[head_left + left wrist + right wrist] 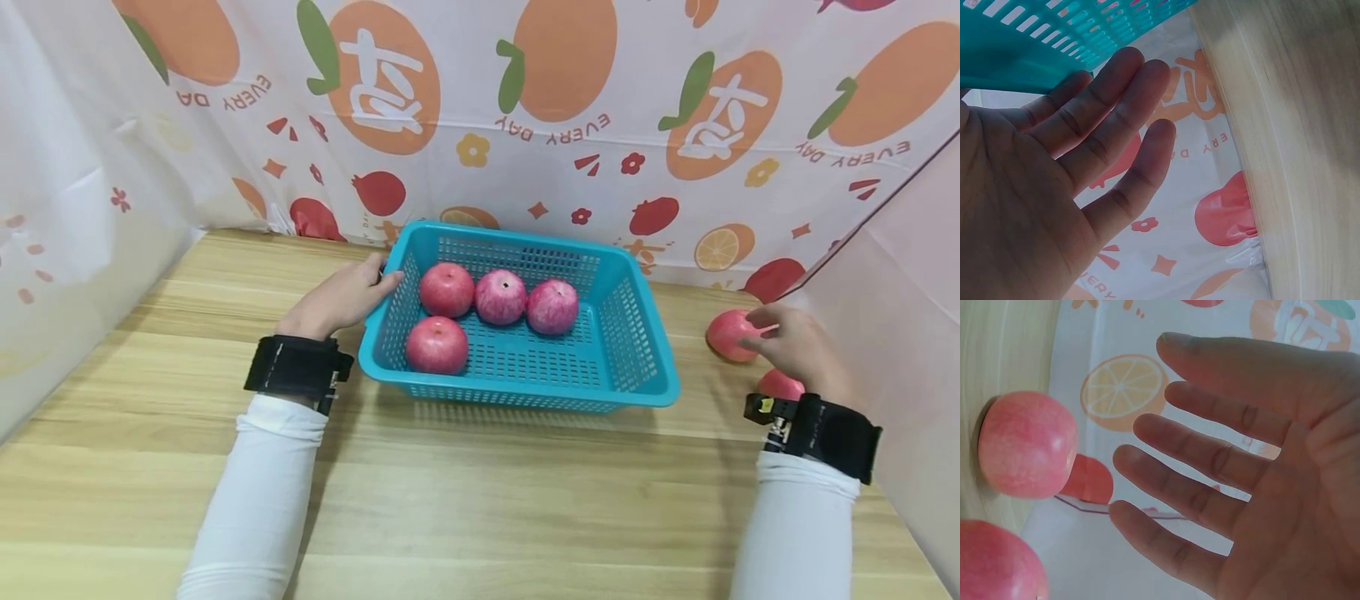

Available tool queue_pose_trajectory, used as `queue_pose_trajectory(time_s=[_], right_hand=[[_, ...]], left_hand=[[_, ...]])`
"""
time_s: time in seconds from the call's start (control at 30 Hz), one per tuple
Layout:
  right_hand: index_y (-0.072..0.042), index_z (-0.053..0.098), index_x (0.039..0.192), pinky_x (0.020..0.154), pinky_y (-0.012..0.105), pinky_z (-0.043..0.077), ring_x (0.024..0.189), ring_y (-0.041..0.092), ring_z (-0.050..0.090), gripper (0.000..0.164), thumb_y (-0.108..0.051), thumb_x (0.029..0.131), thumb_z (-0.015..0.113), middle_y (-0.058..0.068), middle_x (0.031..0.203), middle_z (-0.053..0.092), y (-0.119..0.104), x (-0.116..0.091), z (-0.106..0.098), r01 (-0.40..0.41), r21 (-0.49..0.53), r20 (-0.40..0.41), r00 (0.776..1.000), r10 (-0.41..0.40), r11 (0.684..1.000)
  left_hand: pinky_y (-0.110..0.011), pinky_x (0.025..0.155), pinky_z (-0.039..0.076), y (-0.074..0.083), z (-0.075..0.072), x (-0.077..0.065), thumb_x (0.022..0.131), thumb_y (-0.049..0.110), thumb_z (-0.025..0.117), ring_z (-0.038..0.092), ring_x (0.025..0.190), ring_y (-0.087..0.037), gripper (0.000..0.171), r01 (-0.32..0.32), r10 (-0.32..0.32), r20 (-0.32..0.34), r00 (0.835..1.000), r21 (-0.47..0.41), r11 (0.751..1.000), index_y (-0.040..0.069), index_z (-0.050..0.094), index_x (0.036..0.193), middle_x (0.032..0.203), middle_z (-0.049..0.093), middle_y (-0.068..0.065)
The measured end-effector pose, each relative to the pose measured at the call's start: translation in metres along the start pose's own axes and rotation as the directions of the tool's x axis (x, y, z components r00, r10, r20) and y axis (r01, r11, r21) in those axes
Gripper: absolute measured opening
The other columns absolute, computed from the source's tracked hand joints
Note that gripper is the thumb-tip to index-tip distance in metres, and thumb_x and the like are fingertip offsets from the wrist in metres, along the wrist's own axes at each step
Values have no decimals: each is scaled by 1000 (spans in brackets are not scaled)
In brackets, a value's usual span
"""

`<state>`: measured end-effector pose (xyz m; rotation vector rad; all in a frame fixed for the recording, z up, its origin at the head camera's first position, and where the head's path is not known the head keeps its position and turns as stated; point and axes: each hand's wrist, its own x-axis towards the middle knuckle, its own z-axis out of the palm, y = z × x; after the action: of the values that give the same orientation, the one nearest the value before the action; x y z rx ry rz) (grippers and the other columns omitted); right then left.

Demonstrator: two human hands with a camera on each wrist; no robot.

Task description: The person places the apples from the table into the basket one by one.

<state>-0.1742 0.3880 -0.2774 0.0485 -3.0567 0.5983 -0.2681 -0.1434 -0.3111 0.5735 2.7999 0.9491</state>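
Note:
A turquoise plastic basket [517,393] stands on the table, with two pink apples [437,345] and two purple-streaked round fruits [552,307] in its left and middle part. My left hand [337,298] holds the basket's left rim, thumb over the edge; in the left wrist view its other fingers [1129,165] extend loosely beneath the basket wall. At the right, my right hand [802,346] hovers above two more apples. One apple [731,335] lies just ahead of its fingertips, the other apple [780,384] partly under the hand. The right wrist view shows its fingers [1172,437] spread, holding nothing.
A fruit-printed white sheet [480,179] hangs right behind the basket, and white sheeting also borders both sides. The wooden table [495,492] runs beneath everything. Black camera straps [292,371] circle both wrists.

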Motion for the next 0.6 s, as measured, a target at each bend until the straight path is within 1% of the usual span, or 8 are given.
queue_pose_trajectory(time_s=[0.13,0.3,0.5,0.6], right_hand=[[11,47,116,78,64,41,101,48,38,44,-21,87,58,33,116,42,6,-4,0,-32,-16,-6,999,32,999],[11,44,119,79,68,37,105,49,30,49,-25,88,57,35,118,39,10,-7,1,-81,-25,-1,997,81,996],[10,44,119,75,68,38,104,50,28,56,-34,87,56,35,119,37,19,-11,0,-125,-26,-13,992,125,992],[10,44,118,73,67,39,103,51,29,56,-34,87,56,36,118,36,25,-15,1,-136,-28,-23,990,136,990]], left_hand=[[-45,73,53,-1,0,0,95,37,40,60,80,-22,49,2,-2,-3,1000,0,1000,-1,34,125,98,58,-17],[-44,72,53,-1,0,-1,95,38,39,60,78,-21,49,-3,3,-4,1000,2,1000,-1,35,124,97,59,-16],[-44,72,53,-1,0,-1,95,35,40,60,80,-22,47,2,-2,-7,1000,-1,1000,-1,35,125,98,58,-16],[-44,73,53,-1,0,-1,95,35,40,59,80,-22,46,2,-2,-7,1000,4,1000,-1,35,124,97,58,-16]])
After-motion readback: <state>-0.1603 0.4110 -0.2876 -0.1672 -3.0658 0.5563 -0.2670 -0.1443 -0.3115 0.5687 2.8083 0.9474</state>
